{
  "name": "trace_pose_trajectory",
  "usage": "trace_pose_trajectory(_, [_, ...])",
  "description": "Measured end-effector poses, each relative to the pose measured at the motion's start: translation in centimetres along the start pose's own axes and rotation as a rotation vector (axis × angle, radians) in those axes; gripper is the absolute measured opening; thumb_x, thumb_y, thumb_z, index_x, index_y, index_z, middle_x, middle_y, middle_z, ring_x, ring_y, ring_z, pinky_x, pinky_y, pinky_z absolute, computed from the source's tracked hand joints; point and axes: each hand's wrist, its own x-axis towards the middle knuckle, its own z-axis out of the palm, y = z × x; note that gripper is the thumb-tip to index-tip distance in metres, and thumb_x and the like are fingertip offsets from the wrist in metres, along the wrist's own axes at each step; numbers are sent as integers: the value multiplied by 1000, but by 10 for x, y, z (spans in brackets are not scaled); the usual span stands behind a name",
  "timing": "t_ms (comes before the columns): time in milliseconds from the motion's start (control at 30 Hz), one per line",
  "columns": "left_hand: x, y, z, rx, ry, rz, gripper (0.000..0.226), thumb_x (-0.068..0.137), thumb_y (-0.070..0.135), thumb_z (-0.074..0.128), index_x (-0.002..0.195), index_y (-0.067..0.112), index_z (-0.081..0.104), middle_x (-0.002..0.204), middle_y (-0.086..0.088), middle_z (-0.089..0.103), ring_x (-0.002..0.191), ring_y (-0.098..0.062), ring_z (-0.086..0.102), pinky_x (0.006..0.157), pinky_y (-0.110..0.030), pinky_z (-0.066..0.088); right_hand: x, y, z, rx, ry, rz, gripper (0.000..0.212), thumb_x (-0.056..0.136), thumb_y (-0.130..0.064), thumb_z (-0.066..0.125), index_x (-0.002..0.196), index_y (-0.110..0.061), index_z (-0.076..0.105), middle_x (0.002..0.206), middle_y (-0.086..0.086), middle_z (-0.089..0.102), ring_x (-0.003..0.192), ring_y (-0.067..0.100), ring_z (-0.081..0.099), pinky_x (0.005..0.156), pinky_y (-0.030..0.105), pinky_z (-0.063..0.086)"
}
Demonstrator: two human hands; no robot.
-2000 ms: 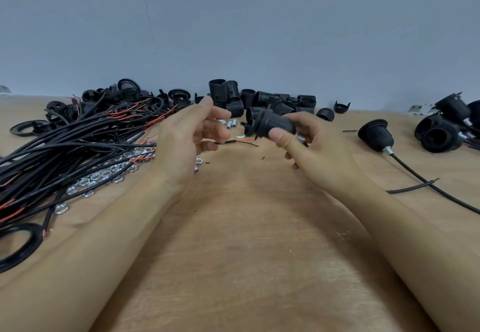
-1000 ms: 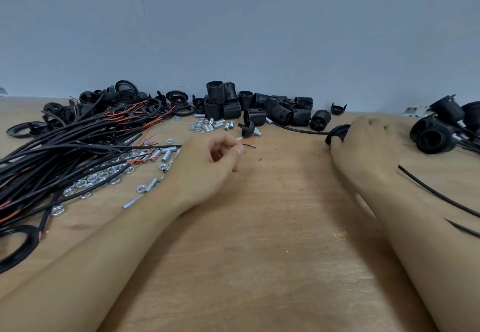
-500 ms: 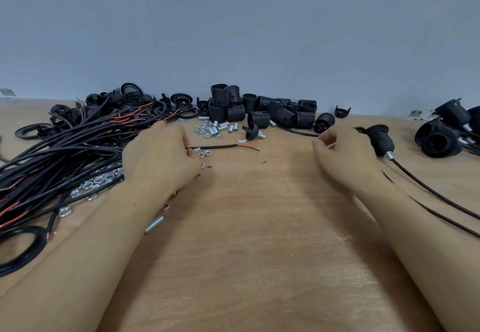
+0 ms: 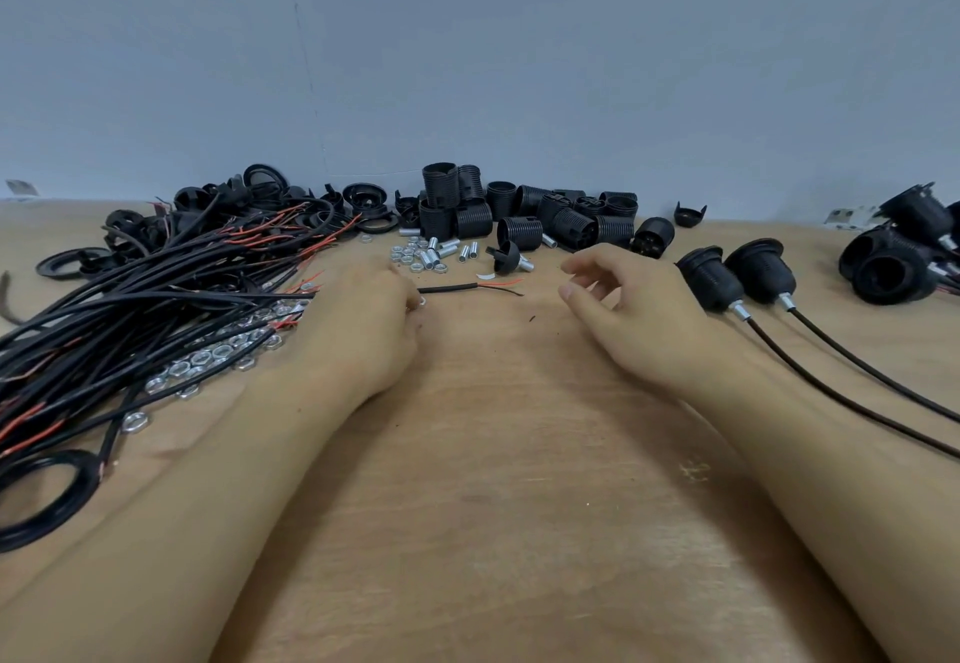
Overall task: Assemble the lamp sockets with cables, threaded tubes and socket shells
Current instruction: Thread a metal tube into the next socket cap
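Note:
My left hand lies palm down on the table at the edge of the black cable bundle. Its curled fingertips cover one black cable, whose red and black wire ends stick out to the right. A silver glint shows at the fingertips, and I cannot tell what they hold. My right hand hovers with loosely curled fingers and holds nothing. Just right of it lie two assembled sockets with threaded tubes and cables. Threaded tubes and nuts lie beyond my left hand, in front of the socket shells.
More nuts lie under the cable bundle on the left. Black rings and caps are heaped at the back left. Further finished sockets sit at the far right. A single cap with a tube lies near the centre. Behind is a grey wall.
My right hand set the assembled socket down beside another on the right and drew back towards the middle, empty. My left hand dropped onto the table over the loose cable.

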Motion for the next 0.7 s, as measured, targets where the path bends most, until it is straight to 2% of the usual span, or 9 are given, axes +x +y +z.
trace_pose_trajectory(67, [3,-2,-1,18,49,-27,23,89,18,63,111,18,71,112,-6,60,110,-29,53,89,-38,43,1,1,0,-1,-7,-10,20,92,-27,64,111,-21,66,87,-18,62,82,5,61,80,30,49])
trace_pose_trajectory(167, [3,-4,-2,24,7,-73,19,91,22,64,107,17,72,110,-8,59,110,-29,52,87,-35,40,1,2,1,-10,-23,-20,19,92,-29,63,110,-24,66,83,-23,59,81,-2,58,77,26,45])
trace_pose_trajectory(267, [3,-4,-2,27,5,-82,15,91,25,63,101,19,74,106,-7,60,106,-29,54,82,-36,46,1,3,3,2,-43,-25,16,92,-28,63,108,-26,65,83,-24,58,81,-6,57,75,24,43])
trace_pose_trajectory(400, [5,-5,1,-8,26,-108,18,91,28,62,103,19,72,109,-7,62,108,-28,55,87,-39,48,0,2,4,21,-59,-27,15,92,-28,63,108,-27,64,83,-22,59,81,-5,57,70,15,40])
trace_pose_trajectory(500, [6,-4,7,-17,40,-77,23,95,26,59,110,14,72,112,-11,59,110,-31,52,89,-38,41,-1,1,4,32,-65,-24,13,93,-27,62,106,-26,65,84,-20,60,82,-4,58,68,7,38])
trace_pose_trajectory(600, [8,-3,8,-75,94,-45,15,93,19,64,100,15,77,100,-6,63,94,-22,51,75,-29,34,-2,-1,3,43,-67,-26,13,94,-27,62,106,-26,66,85,-20,60,83,-4,58,67,6,38])
trace_pose_trajectory(700, [9,-3,7,-98,106,-27,9,90,18,68,92,17,76,94,-3,64,91,-21,53,75,-28,33,-3,-1,2,48,-71,-30,14,94,-27,61,107,-25,66,86,-20,60,84,-1,58,68,9,39])
